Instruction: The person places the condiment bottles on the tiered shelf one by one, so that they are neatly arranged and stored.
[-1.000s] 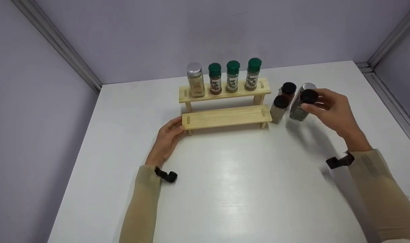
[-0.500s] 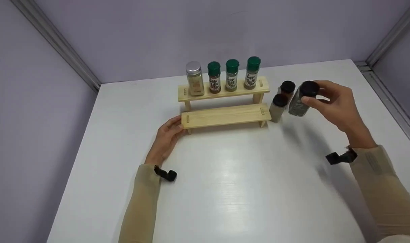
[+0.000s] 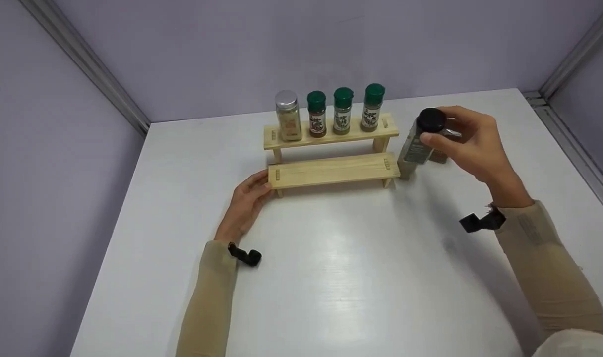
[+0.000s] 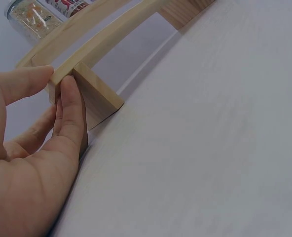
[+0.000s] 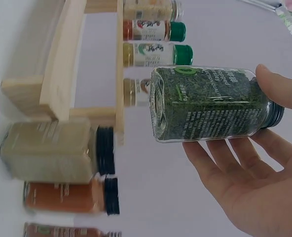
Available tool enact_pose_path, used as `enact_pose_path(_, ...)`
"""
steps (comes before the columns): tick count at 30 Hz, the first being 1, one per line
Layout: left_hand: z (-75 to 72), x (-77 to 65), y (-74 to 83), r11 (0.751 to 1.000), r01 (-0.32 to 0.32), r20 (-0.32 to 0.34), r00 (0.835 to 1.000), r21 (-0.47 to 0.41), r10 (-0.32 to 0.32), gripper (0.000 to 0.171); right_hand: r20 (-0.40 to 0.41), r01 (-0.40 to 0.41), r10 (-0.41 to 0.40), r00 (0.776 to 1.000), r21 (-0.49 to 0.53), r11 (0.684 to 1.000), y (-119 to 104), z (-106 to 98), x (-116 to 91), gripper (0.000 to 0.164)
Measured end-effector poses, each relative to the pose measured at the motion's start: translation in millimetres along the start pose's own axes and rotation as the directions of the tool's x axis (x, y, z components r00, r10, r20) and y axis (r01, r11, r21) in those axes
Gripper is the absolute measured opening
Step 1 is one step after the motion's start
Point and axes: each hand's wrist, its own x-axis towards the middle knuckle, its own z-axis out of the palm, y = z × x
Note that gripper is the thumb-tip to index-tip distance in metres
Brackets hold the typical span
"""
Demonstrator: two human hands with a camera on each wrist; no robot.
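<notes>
So we'd call this roughly halfway, judging by where the jars are. Our right hand (image 3: pixel 472 148) is clamped on a black-capped glass jar of dried green flakes (image 5: pixel 210 104), thumb on one side near the cap and fingers on the other, with the jar tilted and up off the surface (image 3: pixel 331 277). Our left hand (image 3: pixel 244 201) has thumb and fingers together on the near left end of the lower wooden shelf (image 3: pixel 333 170); looks to us like it's steadying it.

Done so far, as we read it: ahead of the left hand and a bit to its right, the upper wooden shelf (image 3: pixel 331 140) carries a silver-capped glass jar (image 3: pixel 288 121) and three green-capped shakers (image 3: pixel 342 119), all upright. That row looks finished to us.

Left to do: we see no jar on the lower shelf yet, so we'd guess the one in hand is first in line for it. Three more wait on the surface close to the right hand: a black-capped jar of pale powder (image 5: pixel 52 150) beside the lower shelf's right end, a black-capped jar of orange-red powder (image 5: pixel 67 195) and a reddish jar (image 5: pixel 62 231) mostly cut off in the right wrist view.
</notes>
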Motion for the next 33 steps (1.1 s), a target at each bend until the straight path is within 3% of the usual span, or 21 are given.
enact_pose_path(19, 0.0, 0.8, -0.2, 1.000, -0.011, -0.005, 1.000, 0.024, 0.011, 0.051, 0.137, 0.084, -0.102, 0.985, 0.132, 0.988, -30, 62, 25, 0.040)
enact_pose_path(27, -0.2, 1.0, -0.4, 1.000, -0.001, -0.012, 1.000, 0.025, 0.001, 0.051, 0.187, 0.059, -0.077, 0.979, 0.100, 0.993, -38, 85, 29, 0.041)
enact_pose_path(33, 0.9, 0.2, -0.3, 1.000, 0.005, -0.013, 1.000, 0.019, -0.005, 0.051, 0.220, 0.083, -0.099, 0.971, 0.079, 0.993, -40, 105, 32, 0.039)
